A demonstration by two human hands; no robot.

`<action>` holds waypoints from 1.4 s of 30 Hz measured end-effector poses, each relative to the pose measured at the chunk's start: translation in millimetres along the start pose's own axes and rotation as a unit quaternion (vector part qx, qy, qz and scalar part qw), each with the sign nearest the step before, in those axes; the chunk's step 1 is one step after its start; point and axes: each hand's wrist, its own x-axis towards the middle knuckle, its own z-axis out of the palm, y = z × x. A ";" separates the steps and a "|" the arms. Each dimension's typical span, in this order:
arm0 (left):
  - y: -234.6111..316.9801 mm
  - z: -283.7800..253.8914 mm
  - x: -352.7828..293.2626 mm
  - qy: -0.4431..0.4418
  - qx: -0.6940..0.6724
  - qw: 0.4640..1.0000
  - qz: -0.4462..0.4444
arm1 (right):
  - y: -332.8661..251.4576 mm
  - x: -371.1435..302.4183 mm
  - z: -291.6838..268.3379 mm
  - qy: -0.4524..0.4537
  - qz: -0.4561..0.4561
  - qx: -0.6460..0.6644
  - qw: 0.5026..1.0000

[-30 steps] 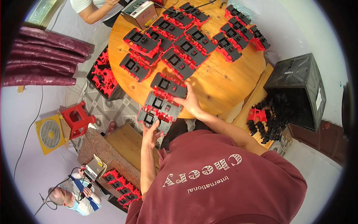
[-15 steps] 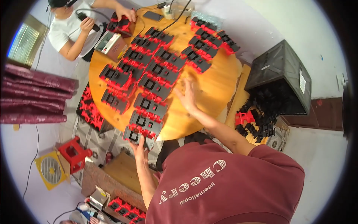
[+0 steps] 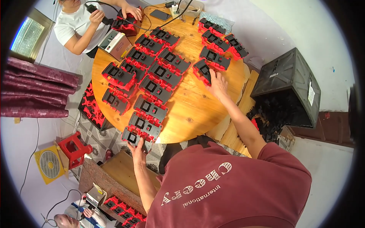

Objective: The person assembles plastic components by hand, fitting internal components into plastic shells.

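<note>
Rows of red plastic frames with black tops cover a round wooden table (image 3: pixel 190 117). At the near left edge, my left hand (image 3: pixel 138 149) grips the nearest red-and-black plastic unit (image 3: pixel 131 138), thumb on top and fingers underneath. My right hand (image 3: pixel 217 85) is closed around the near end of another red-and-black unit (image 3: pixel 202 71), right of the middle. That unit sits turned at an angle beside a neighbouring unit (image 3: pixel 215 58). My right fingertips are partly hidden behind it.
Across the table a co-worker (image 3: pixel 76 28) holds a black handheld tool (image 3: pixel 99 16) over a unit. Near them are a boxy device (image 3: pixel 115 44) and a phone (image 3: pixel 160 15). A black crate (image 3: pixel 283 83) of black parts lies tipped at right; a red stool (image 3: pixel 75 149) stands at left.
My right hand has moved away from the bare tabletop, up and to the right, and taken hold of a unit, which is now turned. My left hand keeps its grip.
</note>
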 end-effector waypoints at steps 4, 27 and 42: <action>2.1 6.0 -1.0 0.006 0.003 1.000 -0.003 | -12.1 -5.0 -4.2 0.099 -0.110 -0.114 0.982; 26.4 56.2 48.0 -0.067 0.042 0.990 0.117 | -56.5 145.8 -7.3 0.008 -0.204 -0.007 0.979; -21.7 279.1 -53.5 -0.318 0.200 0.925 0.052 | 127.4 100.0 -35.8 0.117 -0.126 0.002 0.985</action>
